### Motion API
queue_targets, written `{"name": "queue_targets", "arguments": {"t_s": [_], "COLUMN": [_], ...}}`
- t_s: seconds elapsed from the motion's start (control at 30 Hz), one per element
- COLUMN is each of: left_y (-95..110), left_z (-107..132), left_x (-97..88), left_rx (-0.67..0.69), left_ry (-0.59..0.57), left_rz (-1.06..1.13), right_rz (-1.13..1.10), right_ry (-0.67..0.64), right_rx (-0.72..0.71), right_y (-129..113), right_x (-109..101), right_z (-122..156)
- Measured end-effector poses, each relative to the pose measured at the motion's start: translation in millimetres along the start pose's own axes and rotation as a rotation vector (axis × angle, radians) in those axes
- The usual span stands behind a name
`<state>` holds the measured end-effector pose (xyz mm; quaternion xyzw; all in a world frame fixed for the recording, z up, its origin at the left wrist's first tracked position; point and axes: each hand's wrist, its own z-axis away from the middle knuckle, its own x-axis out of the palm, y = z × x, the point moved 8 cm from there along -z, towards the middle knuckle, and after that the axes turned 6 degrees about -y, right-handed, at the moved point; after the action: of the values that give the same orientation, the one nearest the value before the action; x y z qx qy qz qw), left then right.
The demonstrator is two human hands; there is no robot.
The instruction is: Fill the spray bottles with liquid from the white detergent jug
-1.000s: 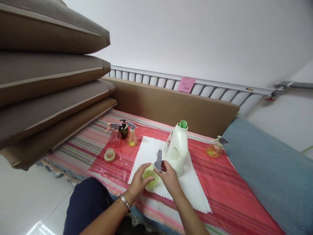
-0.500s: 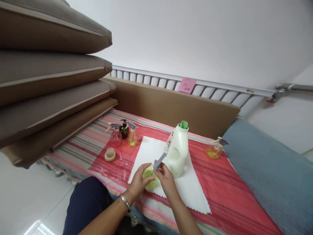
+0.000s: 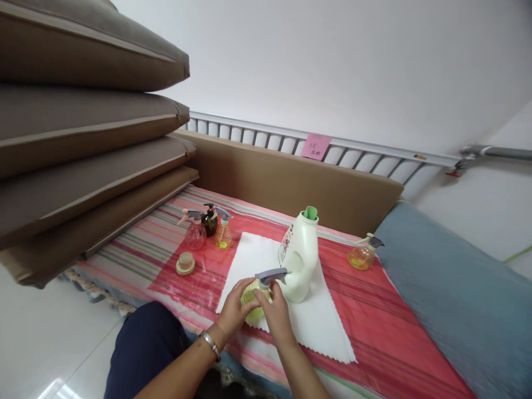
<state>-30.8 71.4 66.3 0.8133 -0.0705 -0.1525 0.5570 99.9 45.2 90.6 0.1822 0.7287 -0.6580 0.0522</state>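
Observation:
A small spray bottle (image 3: 250, 298) with yellow-green liquid stands near the front of a white cloth (image 3: 318, 327). My left hand (image 3: 233, 305) is wrapped round its body from the left. At its neck, just under the grey trigger head (image 3: 271, 274), the fingers of my right hand (image 3: 275, 311) are closed on the collar. The trigger head sits on the bottle with its nozzle pointing right. Close behind stands a large pale green jug (image 3: 302, 249), its mouth open with a green spout inside.
Several other bottles, among them a pink spray bottle (image 3: 195, 235) and a dark pump bottle (image 3: 210, 221), stand at the left behind a round cap (image 3: 185, 263). An amber spray bottle (image 3: 361, 257) stands right. Stacked cushions (image 3: 91, 160) rise at the left.
The grey trigger head has turned from pointing toward me to pointing right. My right hand has shifted slightly round the bottle's neck; my left hand keeps its hold.

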Motion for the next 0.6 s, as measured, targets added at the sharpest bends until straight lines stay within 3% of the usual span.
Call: {"name": "queue_targets", "arguments": {"t_s": [0.1, 0.2, 0.27, 0.33, 0.37, 0.43, 0.5, 0.6], "left_y": [-0.4, -2.9, -3.6, -2.6, -1.7, 0.1, 1.0, 0.9], "left_z": [0.3, 0.9, 1.1, 1.0, 0.9, 0.5, 0.2, 0.3], "left_x": [-0.2, 0.0, 0.1, 0.2, 0.3, 0.3, 0.2, 0.2], "left_rx": [-0.004, -0.017, -0.021, -0.015, -0.01, -0.002, 0.0, 0.003], "left_ry": [0.0, -0.003, -0.004, -0.006, -0.007, -0.008, -0.005, 0.002], "left_rz": [0.002, 0.0, -0.001, 0.001, 0.002, 0.002, 0.001, -0.001], "right_rz": [0.065, 0.117, 0.178, 0.362, 0.501, 0.824, 1.05, 1.178], "right_ry": [0.052, 0.136, 0.221, 0.217, 0.15, -0.102, -0.357, -0.57], "right_rx": [0.009, -0.016, -0.097, -0.288, -0.399, -0.546, -0.564, -0.562], "right_y": [-1.5, -13.5, -34.0, -69.5, -88.7, -115.0, -123.8, -128.6], "right_x": [-12.6, -39.2, -60.0, -67.9, -62.9, -38.9, -16.3, 6.8], "right_z": [18.2, 33.5, 36.0, 30.7, 25.8, 13.8, 1.6, -11.2]}}
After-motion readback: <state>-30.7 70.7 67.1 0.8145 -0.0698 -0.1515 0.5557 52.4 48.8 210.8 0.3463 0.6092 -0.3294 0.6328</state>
